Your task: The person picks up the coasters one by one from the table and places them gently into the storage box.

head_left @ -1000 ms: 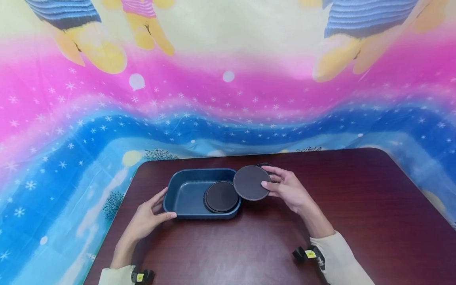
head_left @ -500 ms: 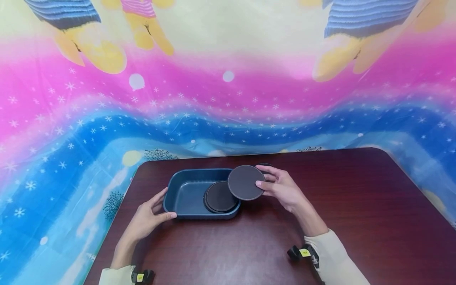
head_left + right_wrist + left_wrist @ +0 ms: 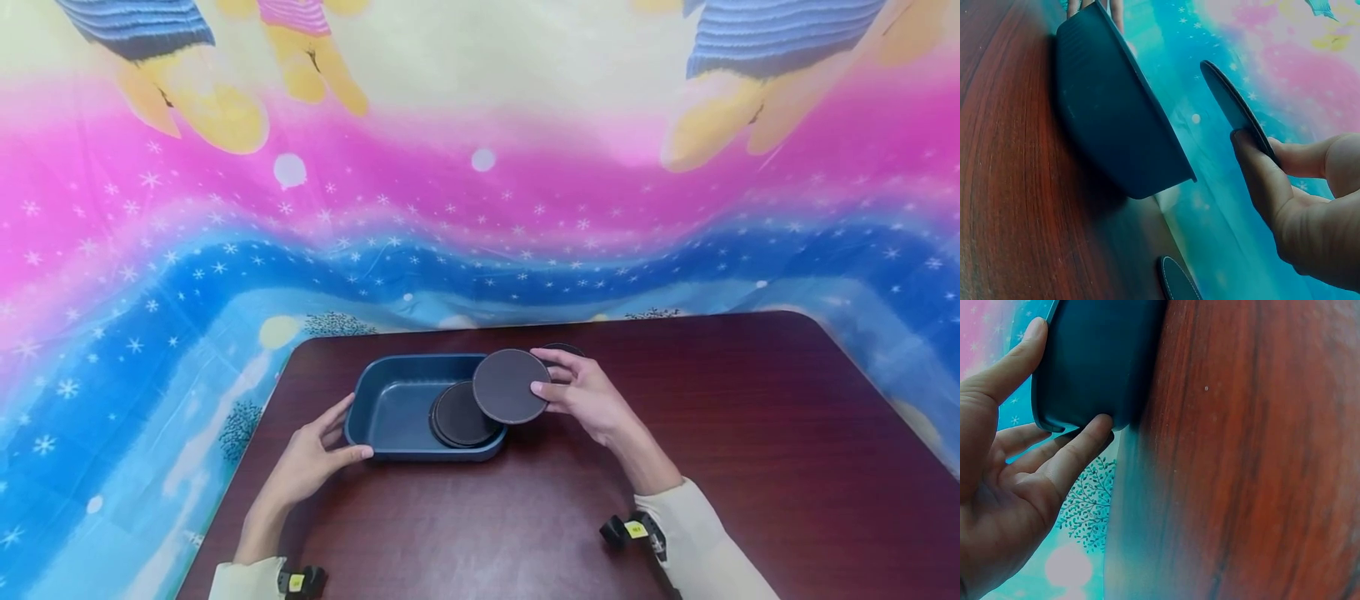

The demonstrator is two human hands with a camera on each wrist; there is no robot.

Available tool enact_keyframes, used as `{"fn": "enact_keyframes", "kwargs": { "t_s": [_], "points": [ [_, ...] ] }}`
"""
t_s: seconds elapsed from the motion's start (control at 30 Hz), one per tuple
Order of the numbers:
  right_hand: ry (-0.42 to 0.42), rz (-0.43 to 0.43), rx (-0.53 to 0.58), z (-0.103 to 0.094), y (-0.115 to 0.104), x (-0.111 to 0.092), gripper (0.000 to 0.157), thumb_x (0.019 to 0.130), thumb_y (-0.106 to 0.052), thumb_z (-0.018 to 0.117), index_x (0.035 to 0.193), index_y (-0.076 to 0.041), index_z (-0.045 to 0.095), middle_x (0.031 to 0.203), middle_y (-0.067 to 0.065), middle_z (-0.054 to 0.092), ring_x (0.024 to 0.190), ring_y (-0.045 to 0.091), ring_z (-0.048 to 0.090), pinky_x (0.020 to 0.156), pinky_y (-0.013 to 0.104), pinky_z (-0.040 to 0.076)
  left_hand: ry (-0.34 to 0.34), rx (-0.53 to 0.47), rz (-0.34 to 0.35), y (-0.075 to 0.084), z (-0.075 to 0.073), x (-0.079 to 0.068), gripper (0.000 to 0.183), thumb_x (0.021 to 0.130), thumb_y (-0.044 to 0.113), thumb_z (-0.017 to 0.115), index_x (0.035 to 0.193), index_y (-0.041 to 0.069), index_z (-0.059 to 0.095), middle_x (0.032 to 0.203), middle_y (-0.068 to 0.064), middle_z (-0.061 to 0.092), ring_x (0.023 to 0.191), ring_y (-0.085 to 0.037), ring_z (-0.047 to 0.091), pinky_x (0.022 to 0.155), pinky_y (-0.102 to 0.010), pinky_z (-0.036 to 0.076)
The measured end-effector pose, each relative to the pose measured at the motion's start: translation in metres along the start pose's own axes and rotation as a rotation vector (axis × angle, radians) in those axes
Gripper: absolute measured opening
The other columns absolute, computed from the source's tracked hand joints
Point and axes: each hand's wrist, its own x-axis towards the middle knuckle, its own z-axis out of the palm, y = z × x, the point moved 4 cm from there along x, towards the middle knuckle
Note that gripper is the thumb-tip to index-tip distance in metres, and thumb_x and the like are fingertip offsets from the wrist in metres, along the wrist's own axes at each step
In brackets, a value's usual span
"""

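Observation:
A dark blue plastic basin (image 3: 405, 454), rectangular with rounded corners, stands on the table. My left hand (image 3: 311, 458) holds its left end, thumb at the near corner and fingers at the far side; in the left wrist view the basin's outer wall (image 3: 1094, 369) lies between them. Inside, at the right end, lie stacked dark round coasters (image 3: 461, 414). Between thumb and fingers my right hand (image 3: 588, 400) pinches another round coaster (image 3: 510, 386) by its right edge. The right wrist view shows this coaster (image 3: 1235, 103) raised above the basin's rim, apart from it.
One more coaster (image 3: 566, 348) lies on the table behind my right hand, partly hidden by it. The dark red-brown wooden table (image 3: 780, 417) reaches far to the right. A colourful printed cloth (image 3: 480, 217) hangs behind its back edge.
My right hand has moved left with the coaster, which now overlaps more of the basin's right end in the head view. The left hand and the basin stay in place.

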Motion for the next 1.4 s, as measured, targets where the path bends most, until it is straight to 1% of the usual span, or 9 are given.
{"fn": "enact_keyframes", "kwargs": {
  "t_s": [0.17, 0.47, 0.8, 0.97, 1.17, 1.4],
  "points": [
    [-0.014, -0.006, -0.020, 0.004, 0.000, 0.004, 0.063, 0.102, -0.002, 0.071, 0.161, -0.009, 0.049, 0.136, 0.028, 0.068, 0.093, 0.016, 0.079, 0.085, 0.030, 0.066, 0.005, 0.003, 0.000, 0.000, 0.000, 0.001, 0.097, 0.093, 0.032, 0.087, 0.171, 0.020, 0.031, 0.167, -0.023, 0.046, 0.148, -0.044, 0.052, 0.101, -0.043, 0.063],
    [-0.059, -0.015, -0.009, 0.014, 0.005, 0.013, 0.063, 0.101, 0.004, 0.068, 0.160, -0.004, 0.049, 0.132, 0.028, 0.070, 0.090, 0.015, 0.078, 0.081, 0.030, 0.066, 0.010, 0.008, 0.005, 0.000, 0.001, 0.000, 0.097, 0.092, 0.033, 0.087, 0.171, 0.019, 0.032, 0.166, -0.024, 0.047, 0.148, -0.044, 0.053, 0.102, -0.045, 0.062],
    [-0.093, -0.013, -0.024, 0.025, 0.005, 0.018, 0.063, 0.101, 0.005, 0.068, 0.160, 0.000, 0.047, 0.130, 0.028, 0.071, 0.092, 0.016, 0.078, 0.084, 0.034, 0.067, 0.011, 0.015, 0.008, -0.001, 0.000, 0.001, 0.097, 0.092, 0.034, 0.087, 0.171, 0.020, 0.032, 0.166, -0.023, 0.047, 0.147, -0.044, 0.054, 0.102, -0.045, 0.062],
    [-0.103, -0.014, -0.014, 0.031, 0.006, 0.019, 0.063, 0.100, 0.006, 0.067, 0.160, 0.001, 0.046, 0.130, 0.030, 0.070, 0.092, 0.016, 0.077, 0.084, 0.035, 0.067, 0.011, 0.014, 0.008, 0.000, 0.000, 0.000, 0.097, 0.092, 0.034, 0.087, 0.171, 0.019, 0.032, 0.166, -0.023, 0.047, 0.147, -0.043, 0.054, 0.102, -0.045, 0.062],
    [-0.104, -0.013, -0.005, 0.036, 0.008, 0.023, 0.062, 0.100, 0.007, 0.067, 0.158, 0.001, 0.049, 0.129, 0.031, 0.070, 0.092, 0.017, 0.077, 0.085, 0.037, 0.067, 0.011, 0.000, 0.008, 0.000, 0.000, 0.000, 0.096, 0.092, 0.032, 0.087, 0.171, 0.019, 0.033, 0.165, -0.024, 0.048, 0.147, -0.044, 0.054, 0.102, -0.044, 0.062],
    [-0.095, -0.015, -0.022, 0.041, 0.008, 0.027, 0.059, 0.099, 0.008, 0.068, 0.156, -0.002, 0.053, 0.128, 0.028, 0.072, 0.094, 0.018, 0.078, 0.085, 0.039, 0.067, 0.011, -0.004, 0.010, 0.000, 0.000, 0.000, 0.096, 0.092, 0.031, 0.088, 0.171, 0.019, 0.033, 0.166, -0.024, 0.047, 0.147, -0.044, 0.054, 0.102, -0.045, 0.062]
  ]
}}
